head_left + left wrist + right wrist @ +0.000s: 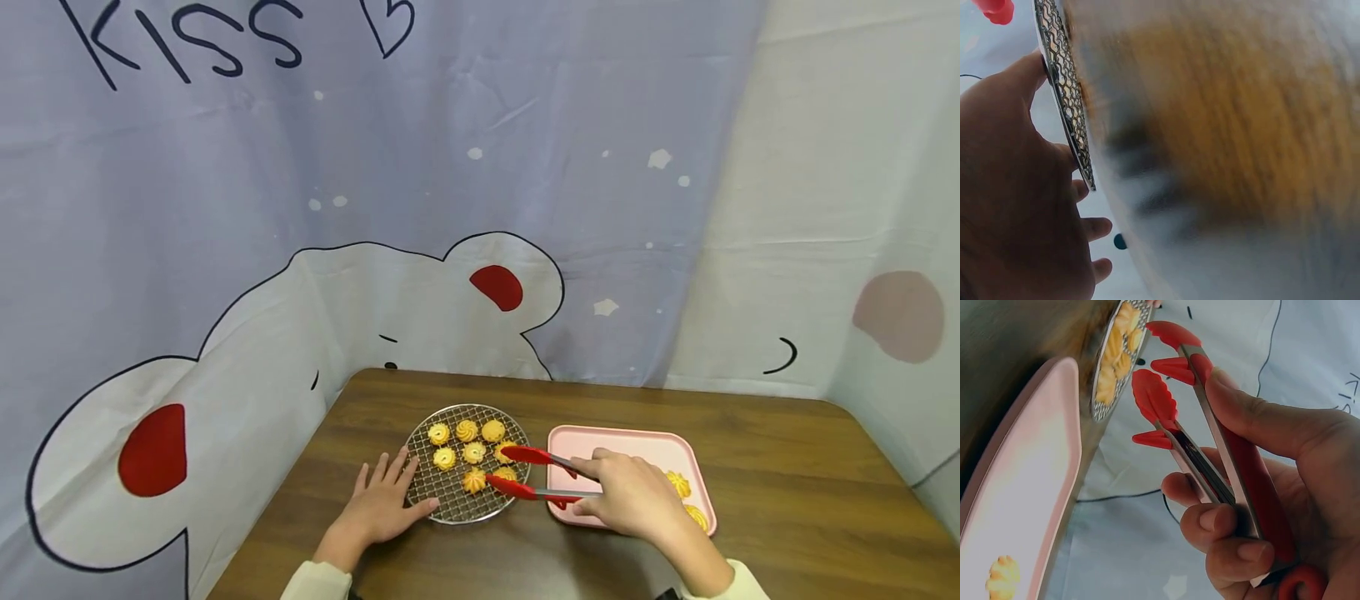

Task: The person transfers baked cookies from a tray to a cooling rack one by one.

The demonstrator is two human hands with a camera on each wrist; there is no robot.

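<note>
My left hand rests at the left rim of a round metal wire rack, its fingers spread; in the left wrist view, thumb and fingertips show at the rack's edge. Several piped yellow cookies sit on the rack. My right hand grips metal tongs with red tips and red handle covers. The tongs' red tips are spread apart over the rack's right side, near a cookie, with nothing seen clamped between them in the right wrist view.
A pink rectangular tray stands to the right of the rack, partly under my right hand. Cookies lie at its right side. Both stand on a brown wooden table, with a printed curtain behind.
</note>
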